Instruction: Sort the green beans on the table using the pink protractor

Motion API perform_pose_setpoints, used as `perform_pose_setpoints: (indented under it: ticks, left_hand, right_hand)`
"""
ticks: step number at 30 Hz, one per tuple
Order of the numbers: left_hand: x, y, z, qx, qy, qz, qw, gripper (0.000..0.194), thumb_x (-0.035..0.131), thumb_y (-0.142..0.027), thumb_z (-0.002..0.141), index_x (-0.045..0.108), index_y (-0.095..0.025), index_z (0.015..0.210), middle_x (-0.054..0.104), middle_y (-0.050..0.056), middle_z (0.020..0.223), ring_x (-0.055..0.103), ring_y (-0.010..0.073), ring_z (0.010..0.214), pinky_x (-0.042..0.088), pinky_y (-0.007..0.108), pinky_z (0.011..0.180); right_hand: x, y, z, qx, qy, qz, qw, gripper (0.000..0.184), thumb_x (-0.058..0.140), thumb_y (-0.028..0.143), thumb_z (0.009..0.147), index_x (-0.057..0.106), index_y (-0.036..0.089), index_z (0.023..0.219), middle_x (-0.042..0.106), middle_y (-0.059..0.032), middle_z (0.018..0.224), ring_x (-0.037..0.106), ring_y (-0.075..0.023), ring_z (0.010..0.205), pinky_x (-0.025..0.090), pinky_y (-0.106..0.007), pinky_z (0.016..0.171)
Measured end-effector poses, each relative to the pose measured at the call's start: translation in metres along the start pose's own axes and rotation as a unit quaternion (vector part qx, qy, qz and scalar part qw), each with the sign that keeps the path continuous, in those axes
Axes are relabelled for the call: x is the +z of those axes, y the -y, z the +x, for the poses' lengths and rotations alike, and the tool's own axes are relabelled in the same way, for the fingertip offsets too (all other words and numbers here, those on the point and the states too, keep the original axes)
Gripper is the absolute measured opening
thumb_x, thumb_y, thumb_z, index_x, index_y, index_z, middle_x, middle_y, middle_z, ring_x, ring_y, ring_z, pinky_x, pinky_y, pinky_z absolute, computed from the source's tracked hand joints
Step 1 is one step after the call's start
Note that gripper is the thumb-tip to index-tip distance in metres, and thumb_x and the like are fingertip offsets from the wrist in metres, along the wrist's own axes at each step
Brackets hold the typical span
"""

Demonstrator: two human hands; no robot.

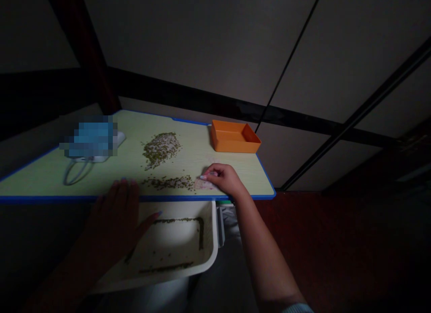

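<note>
A pale green table (40, 180) with a blue edge carries a heap of small green beans (160, 149) and a thinner line of beans (168, 183) near its front edge. My right hand (224, 178) rests on the table at the right end of that line, fingers curled on a small pale card or scraper (202, 184). My left hand (116, 214) grips the rim of a white tray (210, 241) held just below the table's front edge. The tray has beans along its inner walls.
An orange box (235, 136) stands at the table's back right corner. A blurred blue object with a white base and a cable (89, 140) lies at the left. Dark floor and wall panels surround the table.
</note>
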State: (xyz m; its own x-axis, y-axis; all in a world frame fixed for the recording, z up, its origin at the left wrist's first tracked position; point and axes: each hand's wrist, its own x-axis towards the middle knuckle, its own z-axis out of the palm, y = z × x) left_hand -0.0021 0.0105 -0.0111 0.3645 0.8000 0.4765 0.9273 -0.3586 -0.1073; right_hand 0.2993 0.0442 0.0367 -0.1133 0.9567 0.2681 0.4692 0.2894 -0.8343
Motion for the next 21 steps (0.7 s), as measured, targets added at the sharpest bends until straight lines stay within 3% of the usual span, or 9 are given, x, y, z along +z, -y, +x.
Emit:
perform_pose_setpoints:
  ticks: [13,21]
  left_hand:
    - [0.0004,-0.0009,0.0006,-0.008,0.003,0.002,1.000,0.088,0.021,-0.061,0.084,0.036,0.008,0.138,0.044,0.037,0.143,0.043,0.0488,0.135,0.039,0.063,0.105]
    - [0.0007,0.0013,0.0007,-0.012,0.022,-0.004,1.000,0.090,0.026,-0.064,0.083,0.037,0.006,0.138,0.044,0.036,0.144,0.041,0.0469,0.137,0.038,0.062,0.107]
  right_hand:
    - [-0.0013,0.0034,-0.0016,-0.020,0.048,-0.014,0.999,0.018,0.077,0.034,0.077,0.074,0.016,0.081,0.060,0.0029,0.066,0.043,-0.0095,0.060,0.032,-0.022,0.059]
    - [-0.0011,0.0050,-0.0043,-0.014,0.046,-0.019,0.999,0.018,0.076,0.034,0.078,0.074,0.016,0.081,0.062,0.0024,0.067,0.045,-0.0098,0.061,0.033,-0.022,0.059]
